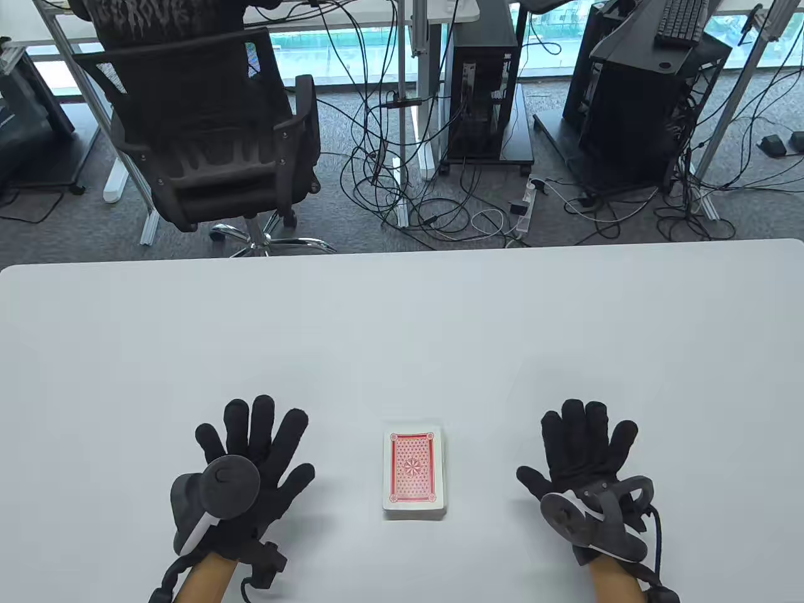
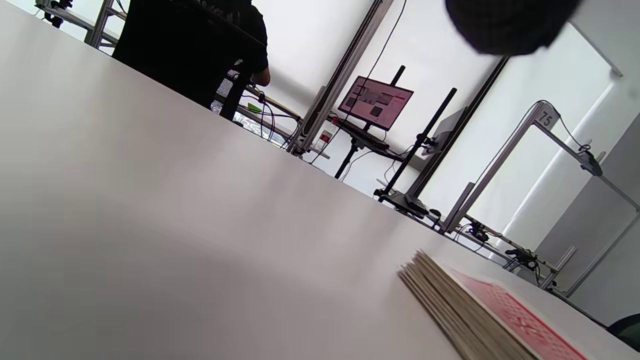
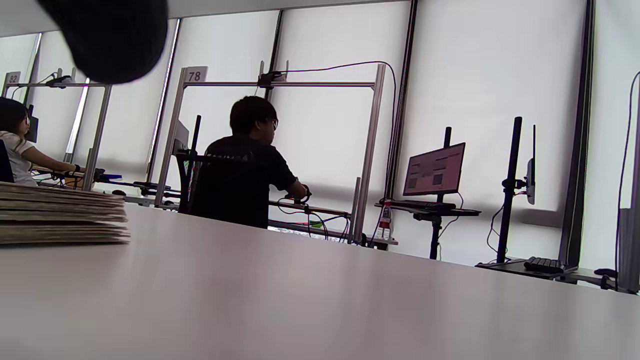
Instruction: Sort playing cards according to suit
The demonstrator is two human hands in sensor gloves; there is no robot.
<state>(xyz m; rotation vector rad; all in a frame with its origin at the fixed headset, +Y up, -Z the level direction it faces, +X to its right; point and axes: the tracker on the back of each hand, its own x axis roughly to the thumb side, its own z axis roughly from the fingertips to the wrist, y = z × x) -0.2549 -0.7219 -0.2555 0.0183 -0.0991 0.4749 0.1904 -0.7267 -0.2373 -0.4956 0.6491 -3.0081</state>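
Beyond the far edge of the white table, a black office chair is seen at the left. Tangled cables are spread over the grey carpet. A computer tower is placed on a low stand, and a keyboard is seen at the upper right.

Table: smooth, matt white top. Deck: paper cards, red printed backs with a slight sheen, edges layered. Gloves on left hand and right hand: black knitted cloth, matt. Trackers: grey matt plastic.
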